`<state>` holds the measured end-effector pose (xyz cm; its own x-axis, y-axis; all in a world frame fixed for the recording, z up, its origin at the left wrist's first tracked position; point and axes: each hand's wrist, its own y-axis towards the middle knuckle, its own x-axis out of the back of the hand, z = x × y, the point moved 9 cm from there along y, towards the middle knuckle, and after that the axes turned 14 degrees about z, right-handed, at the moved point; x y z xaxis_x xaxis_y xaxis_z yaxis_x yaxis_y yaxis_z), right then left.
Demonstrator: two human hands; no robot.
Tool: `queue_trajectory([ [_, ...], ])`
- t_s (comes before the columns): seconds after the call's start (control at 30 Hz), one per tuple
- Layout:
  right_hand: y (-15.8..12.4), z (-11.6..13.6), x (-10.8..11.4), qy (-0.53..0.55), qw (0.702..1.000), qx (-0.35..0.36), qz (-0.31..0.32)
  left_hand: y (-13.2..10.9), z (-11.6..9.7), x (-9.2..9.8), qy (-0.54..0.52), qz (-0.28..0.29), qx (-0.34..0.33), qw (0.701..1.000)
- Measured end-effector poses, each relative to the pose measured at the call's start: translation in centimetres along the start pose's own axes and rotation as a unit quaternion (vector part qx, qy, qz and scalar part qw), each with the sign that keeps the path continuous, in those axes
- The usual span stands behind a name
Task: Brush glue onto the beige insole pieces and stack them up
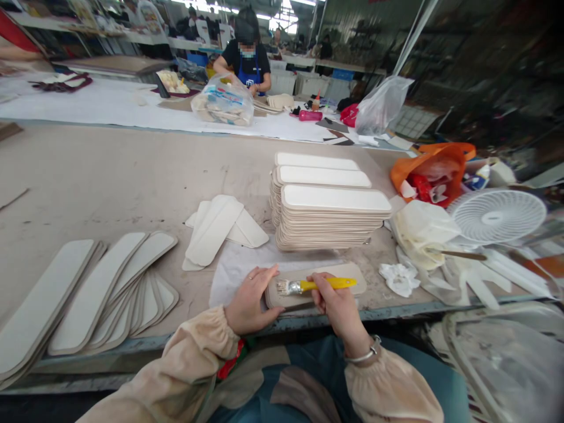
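My right hand (337, 302) is closed round the yellow handle of a small brush (315, 285), its bristles pointing left. The bristles rest on a beige rounded strip piece (352, 275) lying at the table's front edge on white paper (233, 267). My left hand (251, 296) lies flat on the left end of that piece, fingers stretched out. Just beyond stand tall stacks of the same beige pieces (328, 217).
Several pieces lie fanned out at the left (88, 294), and a few white ones (220, 226) sit in the middle. To the right are a white fan (497, 214), an orange bag (434, 167), rags and a glue pot. A person (247, 56) works at the far table.
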<state>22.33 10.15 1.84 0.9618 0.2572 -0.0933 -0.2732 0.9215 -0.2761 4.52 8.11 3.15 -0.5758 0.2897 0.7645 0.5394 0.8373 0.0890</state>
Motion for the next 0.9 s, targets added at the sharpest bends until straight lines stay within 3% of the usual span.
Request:
queue_trajectory([
  [0.1, -0.2, 0.7, 3.6, -0.040, 0.998, 0.015, -0.050, 0.0, -0.1, 0.0, 0.014, -0.002, -0.003, 1.000],
  [0.23, -1.9, 2.5, 10.4, -0.128, 0.980, 0.019, -0.153, -0.1, -0.1, -0.1, 0.027, -0.004, -0.010, 1.000],
  [0.3, -3.3, 4.5, 12.7, -0.230, 0.953, 0.027, -0.196, -0.1, -0.2, -0.1, 0.039, -0.006, -0.015, 0.999],
  [0.37, -4.9, 7.1, 13.2, -0.364, 0.902, 0.068, -0.221, -0.2, -0.3, -0.1, 0.055, -0.011, -0.020, 0.998],
  [0.43, -6.2, 9.3, 11.4, -0.488, 0.834, 0.136, -0.219, -0.3, -0.3, -0.1, 0.072, -0.019, -0.025, 0.997],
  [0.5, -7.0, 9.9, 8.1, -0.589, 0.763, 0.189, -0.189, -0.4, -0.3, -0.1, 0.086, -0.028, -0.027, 0.996],
  [0.57, -6.9, 8.9, 4.3, -0.672, 0.699, 0.200, -0.139, -0.5, -0.3, -0.1, 0.098, -0.037, -0.028, 0.994],
  [0.63, -6.6, 7.1, 0.6, -0.721, 0.663, 0.186, -0.083, -0.6, -0.3, -0.1, 0.101, -0.044, -0.026, 0.994],
  [0.7, -6.6, 5.9, -3.0, -0.726, 0.661, 0.189, -0.023, -0.7, -0.4, 0.0, 0.097, -0.052, -0.026, 0.994],
  [0.77, -6.9, 5.6, -6.2, -0.698, 0.685, 0.207, 0.032, -0.8, -0.5, 0.2, 0.085, -0.061, -0.030, 0.994],
  [0.83, -7.1, 6.2, -8.2, -0.625, 0.744, 0.226, 0.073, -0.8, -0.6, 0.3, 0.074, -0.066, -0.037, 0.994],
  [0.9, -6.5, 6.8, -8.4, -0.501, 0.834, 0.216, 0.083, -0.8, -0.5, 0.2, 0.070, -0.064, -0.037, 0.995],
])
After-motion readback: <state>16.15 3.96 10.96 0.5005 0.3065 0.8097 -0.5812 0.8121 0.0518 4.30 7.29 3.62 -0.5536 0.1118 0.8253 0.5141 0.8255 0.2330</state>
